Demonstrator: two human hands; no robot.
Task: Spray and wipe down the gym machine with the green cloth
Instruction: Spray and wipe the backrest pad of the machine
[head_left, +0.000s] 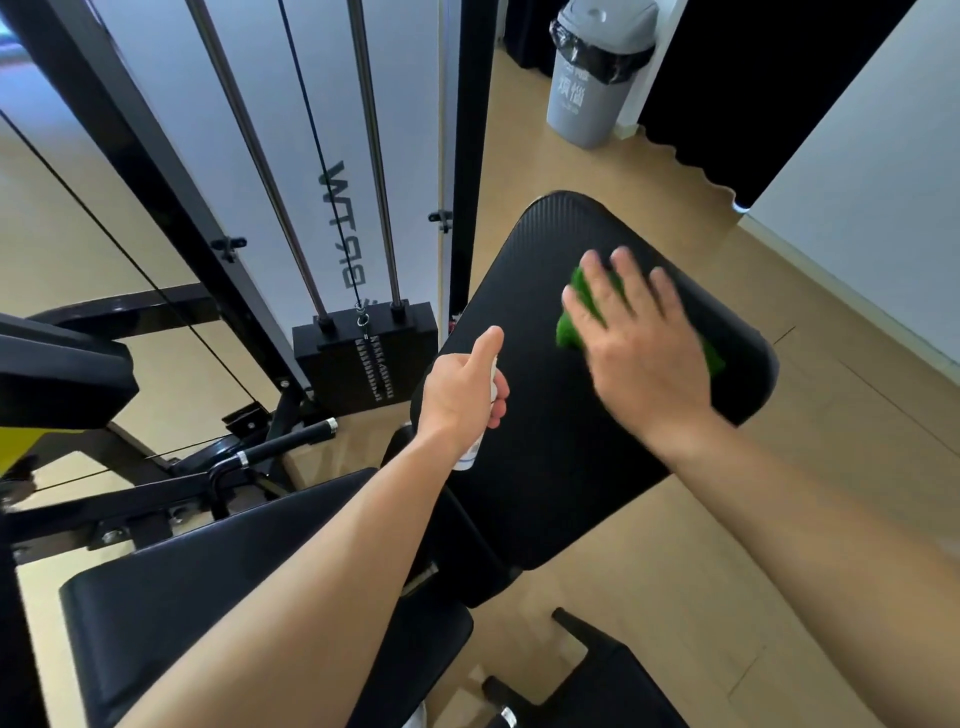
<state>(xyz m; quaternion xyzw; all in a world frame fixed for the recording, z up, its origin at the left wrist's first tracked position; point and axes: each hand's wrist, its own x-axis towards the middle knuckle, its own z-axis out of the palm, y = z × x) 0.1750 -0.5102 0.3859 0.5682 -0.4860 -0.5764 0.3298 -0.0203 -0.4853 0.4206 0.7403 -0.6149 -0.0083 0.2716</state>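
on the black padded seat (545, 493) of the gym machine, the right hand (644, 358) lies flat on the green cloth (569, 327). its fingers (597, 283) are straight and spread apart, pressing the cloth against the pad. the cloth is bunched under the palm, toward the far right part of the seat. it shows green to the left of the fingers and again past the outer edge of the hand. the hand looks blurred.

just to its left, over the seat's near left edge, the left hand (462, 395) grips a small white spray bottle (470, 457). its fingers are curled round the body and one digit is stretched up over the top. the nozzle is hidden, and i cannot tell how much liquid is inside.

behind the seat stands the weight stack (363, 358), with two chrome guide rods (375, 156) running up from it. a black backrest pad (208, 587) sits at the lower left.

across the wooden floor (779, 545), in the far corner, a grey bin (592, 104) holds a black bag liner (613, 65) that folds out under its lid. what lies in the bin is out of sight.
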